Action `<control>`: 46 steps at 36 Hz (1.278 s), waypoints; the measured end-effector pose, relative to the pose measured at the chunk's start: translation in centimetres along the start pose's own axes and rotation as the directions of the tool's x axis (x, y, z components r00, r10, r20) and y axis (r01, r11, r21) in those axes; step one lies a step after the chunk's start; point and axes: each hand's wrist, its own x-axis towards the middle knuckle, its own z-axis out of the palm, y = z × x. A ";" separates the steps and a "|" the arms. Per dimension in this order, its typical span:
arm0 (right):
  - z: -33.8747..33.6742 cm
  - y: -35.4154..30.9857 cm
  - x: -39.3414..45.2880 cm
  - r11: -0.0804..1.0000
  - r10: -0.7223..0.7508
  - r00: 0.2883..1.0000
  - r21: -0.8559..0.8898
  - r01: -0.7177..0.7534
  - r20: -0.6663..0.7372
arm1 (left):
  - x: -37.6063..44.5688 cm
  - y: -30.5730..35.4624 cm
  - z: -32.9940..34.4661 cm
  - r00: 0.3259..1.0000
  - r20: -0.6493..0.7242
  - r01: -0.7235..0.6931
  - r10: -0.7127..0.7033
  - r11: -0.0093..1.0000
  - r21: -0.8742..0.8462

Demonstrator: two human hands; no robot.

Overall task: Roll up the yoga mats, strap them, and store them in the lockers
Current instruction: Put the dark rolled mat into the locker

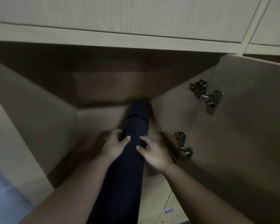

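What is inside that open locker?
Only the far end of the dark rolled mat, strapped, held by the left hand and right hand. The locker floor beneath the mat is covered.

One rolled mat (132,143), two hands (115,146), two hinges (206,96), one open locker (103,88).

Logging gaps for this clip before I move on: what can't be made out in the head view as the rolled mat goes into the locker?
- Rolled mat: near end cut off by the bottom edge.
- Strap: only one dark band shows; its fastening is too dim to tell.
- Far tip: lost in shadow, so contact with the locker back wall is unclear.
- Left hand, right hand: fingers under the mat are hidden.
- Purple label: too small to read.
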 end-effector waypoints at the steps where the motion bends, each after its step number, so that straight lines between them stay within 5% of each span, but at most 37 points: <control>1: 0.1 0.0 0.0 1.000 -0.001 1.000 -0.021 0.001 0.003 | -0.2 0.1 -0.3 0.999 0.025 -0.026 0.025 0.999 0.039; 7: 2.0 0.0 -2.2 0.999 0.029 0.995 0.031 -0.026 -0.095 | -3.4 -2.4 -2.2 0.971 0.234 -0.054 0.055 0.998 -0.011; 13: 3.3 -0.1 -3.8 0.991 0.070 0.980 -0.102 -0.090 -0.187 | -7.2 -4.3 -4.2 0.907 0.421 0.039 0.009 0.994 -0.104; 24: 4.3 -0.9 -6.9 0.987 0.158 0.986 -0.031 -0.159 -0.051 | -11.2 -4.9 -6.4 0.843 0.537 0.075 -0.008 0.992 -0.104; 27: 4.7 -1.3 -7.1 0.981 0.168 0.985 0.093 -0.170 0.031 | -11.1 -4.6 -6.2 0.855 0.517 0.048 0.030 0.990 -0.136; 35: 5.3 -1.6 -5.8 0.960 0.062 0.998 0.276 -0.053 -0.026 | -9.3 -3.8 -5.9 0.929 0.343 -0.057 0.138 0.970 -0.238; 46: 3.4 -5.5 -0.8 0.923 -0.156 0.971 0.324 0.209 -0.181 | -4.5 0.6 -7.4 0.902 0.209 -0.309 0.378 0.902 -0.301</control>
